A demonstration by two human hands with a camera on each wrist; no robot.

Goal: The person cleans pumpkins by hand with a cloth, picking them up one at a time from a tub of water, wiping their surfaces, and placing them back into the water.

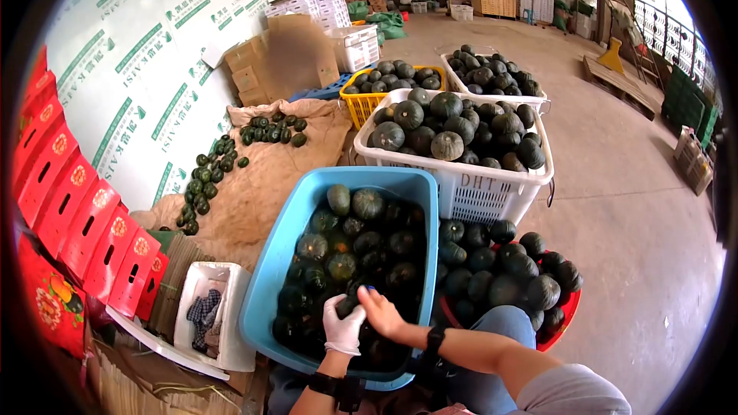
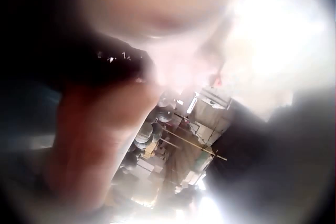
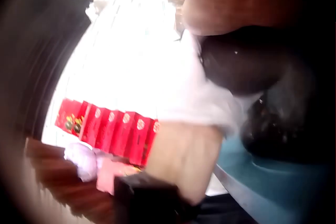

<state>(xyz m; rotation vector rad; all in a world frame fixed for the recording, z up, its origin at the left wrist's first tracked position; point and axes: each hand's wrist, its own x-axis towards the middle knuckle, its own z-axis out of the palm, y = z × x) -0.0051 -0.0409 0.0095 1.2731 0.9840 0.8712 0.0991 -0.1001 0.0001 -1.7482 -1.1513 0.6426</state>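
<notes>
My left hand point(image 1: 340, 330) wears a white glove and grips a dark green pumpkin point(image 1: 350, 303) over a blue tub point(image 1: 261, 277). Bare, my right hand point(image 1: 382, 315) lies along the pumpkin's right side with its fingers fairly straight; a small blue spot shows at its fingertips. In the right wrist view, the dark pumpkin point(image 3: 239, 64) sits between the white glove point(image 3: 197, 95) and the right hand point(image 3: 236, 1). Several more pumpkins point(image 1: 342, 267) fill the tub below. The left wrist view is blurred, with the left hand point(image 2: 100, 134) close to the lens.
At the right, a red basin point(image 1: 570, 313) is heaped with pumpkins. White crates point(image 1: 480, 188) and a yellow crate point(image 1: 359, 107) full of pumpkins stand beyond the tub. A white foam box point(image 1: 238, 315) with cloth sits left, near red cartons point(image 1: 100, 246). Small pumpkins point(image 1: 204, 184) lie on a brown sheet.
</notes>
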